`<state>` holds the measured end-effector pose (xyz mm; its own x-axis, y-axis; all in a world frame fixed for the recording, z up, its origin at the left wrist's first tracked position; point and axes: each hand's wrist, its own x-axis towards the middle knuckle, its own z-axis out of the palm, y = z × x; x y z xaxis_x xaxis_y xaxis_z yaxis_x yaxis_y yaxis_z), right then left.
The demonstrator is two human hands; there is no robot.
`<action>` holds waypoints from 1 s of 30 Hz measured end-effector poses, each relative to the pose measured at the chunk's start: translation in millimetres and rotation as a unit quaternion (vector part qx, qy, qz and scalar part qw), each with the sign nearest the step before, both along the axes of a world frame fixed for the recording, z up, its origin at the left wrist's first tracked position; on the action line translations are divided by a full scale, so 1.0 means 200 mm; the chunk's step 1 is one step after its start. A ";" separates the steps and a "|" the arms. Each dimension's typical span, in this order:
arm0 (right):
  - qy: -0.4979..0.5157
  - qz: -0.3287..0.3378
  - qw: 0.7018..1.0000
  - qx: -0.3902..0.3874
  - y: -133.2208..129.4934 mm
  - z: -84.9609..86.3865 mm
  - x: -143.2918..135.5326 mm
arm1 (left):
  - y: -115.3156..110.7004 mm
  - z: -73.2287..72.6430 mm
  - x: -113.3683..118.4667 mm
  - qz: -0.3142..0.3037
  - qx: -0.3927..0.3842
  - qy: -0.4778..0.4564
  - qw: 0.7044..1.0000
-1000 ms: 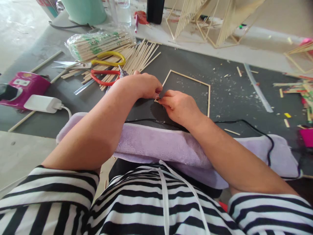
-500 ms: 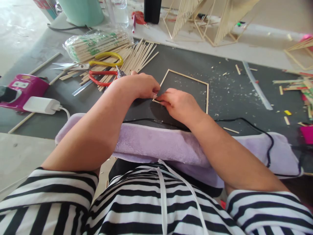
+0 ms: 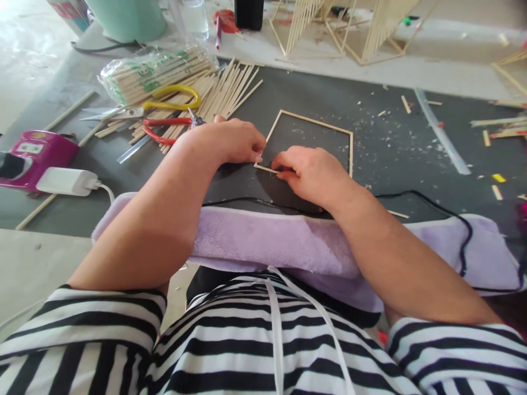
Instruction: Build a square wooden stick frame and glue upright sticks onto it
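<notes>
Grip, head view: left hand point(image 3: 236, 141) has its fingertips bunched at the near-left corner of an angular frame of thin pale wooden sticks point(image 3: 317, 122), touching it, but can't tell whether they pinch it or just press. Right hand point(image 3: 315, 170) is curled beside the near stick of the same frame, forefinger and thumb slightly apart, palm side hidden; can't tell if anything is held there. Frame lies flat on a dark grey tabletop covering point(image 3: 304, 88), between and just beyond the hands; far corners show, near-right part is behind the right hand. Left of it, a fan of loose pale wooden sticks point(image 3: 241, 88), a clear plastic bag of sticks with green print point(image 3: 152, 74), metal scissors with a yellow loop handle point(image 3: 179, 90), and a red loop handle point(image 3: 156, 122) just beside. Far left, magenta socket box point(image 3: 45, 156) with a white plug adapter point(image 3: 68, 181). Right side, a clear plastic strip point(image 3: 442, 131) amid pale scraps. Near edge, lilac fuzzy towel point(image 3: 263, 241) under the forearms, black cable point(image 3: 242, 200) running along it. At the back, standing pale stick structures point(image 3: 307, 24), partly cut off.
</notes>
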<state>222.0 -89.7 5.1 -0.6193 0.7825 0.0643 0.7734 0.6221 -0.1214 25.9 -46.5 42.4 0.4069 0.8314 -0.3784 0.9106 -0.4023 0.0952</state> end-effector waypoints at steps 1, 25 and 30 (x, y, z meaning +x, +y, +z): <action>-0.011 0.005 1.000 0.001 0.00 0.00 0.00 | 0.00 0.00 0.00 0.003 -0.001 -0.002 1.000; -0.002 0.080 0.996 0.046 0.01 -0.02 0.03 | -0.04 0.03 -0.01 0.010 -0.011 -0.032 0.999; -0.004 0.074 0.997 0.034 0.00 -0.02 0.02 | -0.03 0.02 0.00 0.008 -0.008 -0.031 0.999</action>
